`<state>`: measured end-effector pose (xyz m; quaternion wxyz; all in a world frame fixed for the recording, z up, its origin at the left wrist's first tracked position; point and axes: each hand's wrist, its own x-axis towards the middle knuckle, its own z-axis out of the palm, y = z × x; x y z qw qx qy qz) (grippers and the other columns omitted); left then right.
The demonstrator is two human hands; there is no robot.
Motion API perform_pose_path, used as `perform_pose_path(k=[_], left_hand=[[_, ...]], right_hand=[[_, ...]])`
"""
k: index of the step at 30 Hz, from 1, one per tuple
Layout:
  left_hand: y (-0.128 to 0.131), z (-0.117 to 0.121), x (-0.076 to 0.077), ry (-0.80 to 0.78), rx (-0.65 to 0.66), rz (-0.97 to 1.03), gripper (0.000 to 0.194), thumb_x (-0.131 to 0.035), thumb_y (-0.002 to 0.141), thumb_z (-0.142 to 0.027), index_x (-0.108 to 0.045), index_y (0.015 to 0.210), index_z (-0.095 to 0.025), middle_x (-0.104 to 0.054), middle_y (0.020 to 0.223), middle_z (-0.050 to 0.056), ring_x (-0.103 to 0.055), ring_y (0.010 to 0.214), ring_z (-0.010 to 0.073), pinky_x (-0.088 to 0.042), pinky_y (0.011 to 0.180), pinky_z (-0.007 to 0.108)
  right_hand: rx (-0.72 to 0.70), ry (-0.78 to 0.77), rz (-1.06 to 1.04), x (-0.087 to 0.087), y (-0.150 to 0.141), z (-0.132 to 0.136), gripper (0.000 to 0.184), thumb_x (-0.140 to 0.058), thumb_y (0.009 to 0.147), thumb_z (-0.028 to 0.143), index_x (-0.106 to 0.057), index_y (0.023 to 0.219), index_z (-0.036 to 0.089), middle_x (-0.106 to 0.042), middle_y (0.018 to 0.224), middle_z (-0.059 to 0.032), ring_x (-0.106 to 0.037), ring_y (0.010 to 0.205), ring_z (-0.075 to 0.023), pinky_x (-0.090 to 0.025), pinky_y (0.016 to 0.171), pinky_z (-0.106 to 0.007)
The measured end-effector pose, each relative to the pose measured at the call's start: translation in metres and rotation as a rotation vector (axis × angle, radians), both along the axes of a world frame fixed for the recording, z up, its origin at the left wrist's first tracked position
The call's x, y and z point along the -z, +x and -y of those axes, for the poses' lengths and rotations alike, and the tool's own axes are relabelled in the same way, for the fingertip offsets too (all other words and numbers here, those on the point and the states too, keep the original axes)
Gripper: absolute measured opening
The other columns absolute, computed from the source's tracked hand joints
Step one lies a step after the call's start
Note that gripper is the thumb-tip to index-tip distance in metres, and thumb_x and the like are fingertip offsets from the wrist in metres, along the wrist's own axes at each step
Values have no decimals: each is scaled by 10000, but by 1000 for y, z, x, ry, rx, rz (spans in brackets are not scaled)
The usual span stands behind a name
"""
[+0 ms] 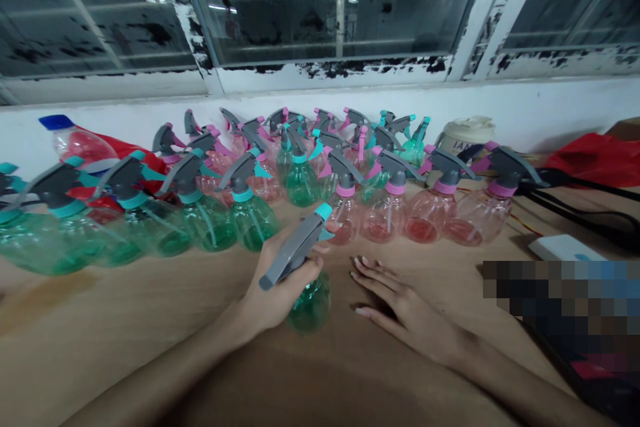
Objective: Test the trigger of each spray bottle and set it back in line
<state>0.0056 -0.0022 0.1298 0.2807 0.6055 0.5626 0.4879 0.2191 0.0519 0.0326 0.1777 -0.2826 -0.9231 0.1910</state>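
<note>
My left hand (280, 280) is wrapped round the neck of a green spray bottle (311, 307) with a grey and teal trigger head. The bottle is over the near middle of the table; I cannot tell whether its base touches the wood. To its right, my right hand (395, 300) lies on the tabletop with fingers stretched out, holding nothing. Just beyond my hands stands a row of spray bottles: green ones (253, 220) with teal collars on the left, and pink ones (383, 217) with pink collars on the right.
Several more spray bottles (300, 177) crowd behind the front row, against the white wall. A blue-capped plastic bottle (83, 143) lies tilted at the far left. On the right are a white lidded container (467, 130), a red bag (600, 157), black straps (575, 203) and a white box (565, 248).
</note>
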Motion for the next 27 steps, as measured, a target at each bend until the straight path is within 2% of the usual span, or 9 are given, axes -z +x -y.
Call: perform_pose_path(k=[4, 8, 14, 17, 21, 24, 27], left_hand=[[-3, 0, 4, -5, -10, 6, 104, -559, 703, -201, -600, 797, -212, -669, 851, 34, -633, 827, 198, -508, 767, 326], [-7, 1, 7, -54, 3, 4, 62, -545, 716, -262, -577, 714, -209, -625, 655, -11, -605, 661, 174, -488, 655, 297], [-5, 2, 1, -38, -44, -81, 71, -537, 685, -272, -586, 689, -220, -575, 603, -26, -558, 592, 161, -458, 618, 295], [-3, 1, -1, -37, -61, -131, 88, -533, 695, -254, -605, 742, -231, -560, 575, -26, -542, 554, 157, -446, 561, 278], [0, 1, -3, -39, -33, -76, 144, -529, 689, -224, -610, 807, -219, -610, 657, -4, -567, 570, 156, -460, 544, 269], [2, 1, -5, -27, -32, -16, 173, -538, 662, -195, -592, 826, -207, -650, 778, 26, -617, 680, 180, -503, 617, 283], [2, 1, -5, -24, -33, -6, 174, -542, 652, -167, -597, 813, -205, -662, 795, 34, -639, 732, 194, -518, 677, 301]], right_hand=[[-7, 2, 0, 1, 0, -1, 519, -432, 893, 444, -352, 1365, 242, -347, 1437, -28, -298, 1320, -210, -270, 1091, -443], [-28, 9, -5, 2, 0, -2, 512, -424, 898, 437, -353, 1364, 236, -349, 1436, -28, -288, 1324, -207, -268, 1092, -445], [-29, 0, 3, 1, 1, -2, 520, -421, 899, 439, -345, 1369, 227, -345, 1438, -34, -286, 1325, -205, -262, 1095, -445], [-31, -3, -20, 2, 1, -2, 520, -432, 895, 435, -341, 1370, 243, -349, 1437, -30, -289, 1323, -208, -267, 1091, -449], [-32, -4, -27, 3, 1, -3, 524, -438, 892, 436, -335, 1372, 250, -352, 1435, -27, -290, 1323, -210, -265, 1092, -448], [-32, -2, -17, 4, 1, -3, 526, -434, 893, 439, -331, 1374, 252, -346, 1439, -22, -288, 1324, -212, -266, 1092, -447], [-30, 5, 3, 5, 1, -4, 528, -422, 898, 443, -330, 1376, 239, -337, 1444, -23, -280, 1328, -206, -260, 1097, -440]])
